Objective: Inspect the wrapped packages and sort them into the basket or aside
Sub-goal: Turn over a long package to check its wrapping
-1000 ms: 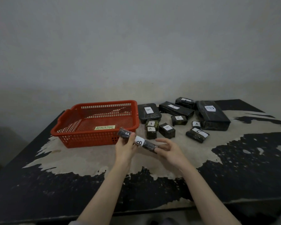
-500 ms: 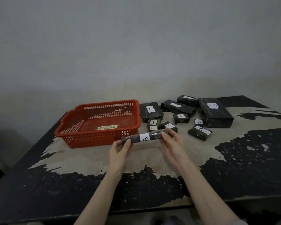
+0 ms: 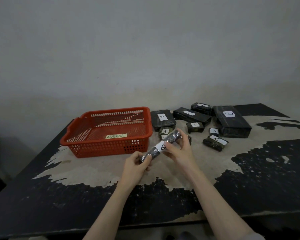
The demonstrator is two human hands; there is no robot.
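I hold a long black wrapped package (image 3: 160,146) with a white "B" label above the table, tilted with its far end up to the right. My left hand (image 3: 137,166) grips its near end. My right hand (image 3: 178,149) grips the far half, fingers curled round it. The red basket (image 3: 109,146) with a yellow "ABNORMAL" tag stands just left of the package. Behind my hands lie several black wrapped packages with white labels: a flat "B" one (image 3: 162,118), a big "B" box (image 3: 231,121), a long "A" one (image 3: 191,115) and a "C" one (image 3: 215,142).
The worn table (image 3: 93,172) has peeling black paint and ends at a front edge near my forearms. A grey wall rises behind it. Small "A" packages (image 3: 195,126) sit between the basket and the big box.
The package has turned from level to tilted, its right end rising and its left end dropping. My left hand came down and nearer; my right hand moved up along the package.
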